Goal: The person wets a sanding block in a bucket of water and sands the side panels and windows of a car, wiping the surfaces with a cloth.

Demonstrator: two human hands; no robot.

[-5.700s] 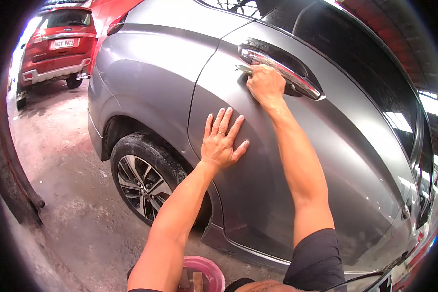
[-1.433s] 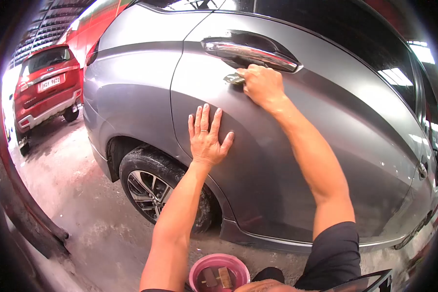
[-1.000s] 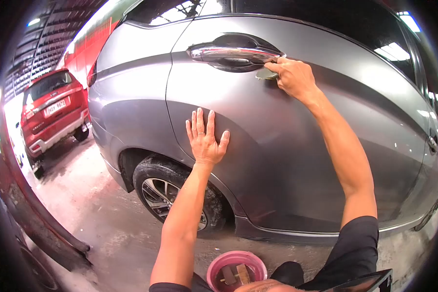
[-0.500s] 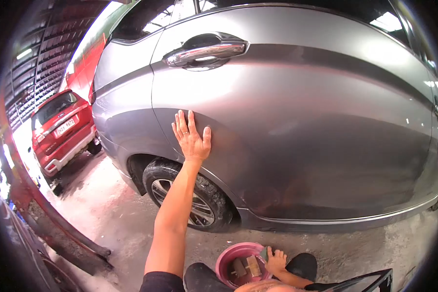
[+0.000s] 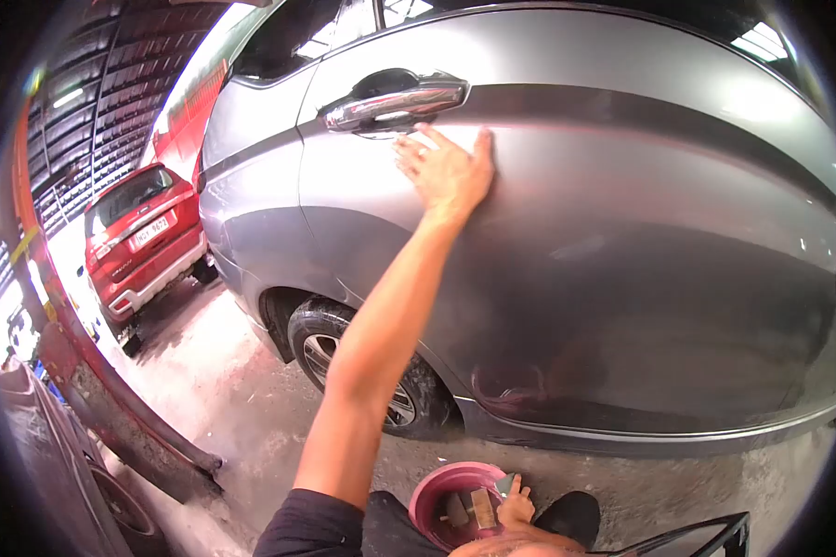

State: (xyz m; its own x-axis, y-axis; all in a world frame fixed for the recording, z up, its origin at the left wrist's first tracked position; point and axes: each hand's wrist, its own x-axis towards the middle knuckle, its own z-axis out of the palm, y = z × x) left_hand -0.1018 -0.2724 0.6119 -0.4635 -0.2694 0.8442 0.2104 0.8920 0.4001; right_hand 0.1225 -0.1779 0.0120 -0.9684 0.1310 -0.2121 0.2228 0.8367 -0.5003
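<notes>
L hand [image 5: 446, 176] open, fingers spread, palm twd the grey door panel [image 5: 585, 288] just below the handle [image 5: 399, 100]; can't tell if it's touching. R hand [image 5: 515, 506] at the pink basin [image 5: 421, 498], rt edge, partly closed w/ hold of a grey-green pad [image 5: 503, 484]; exact finger placement unclear. Pad's prob. light, thin, bendy, slippery if wet; best gripped flat, along one edge. Door prob. stiff, finish scratchable.

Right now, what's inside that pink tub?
The pink tub holds a dark brown block and a tan block. Your right hand, with a greenish pad, covers part of its right side; anything beneath is hidden.
</notes>
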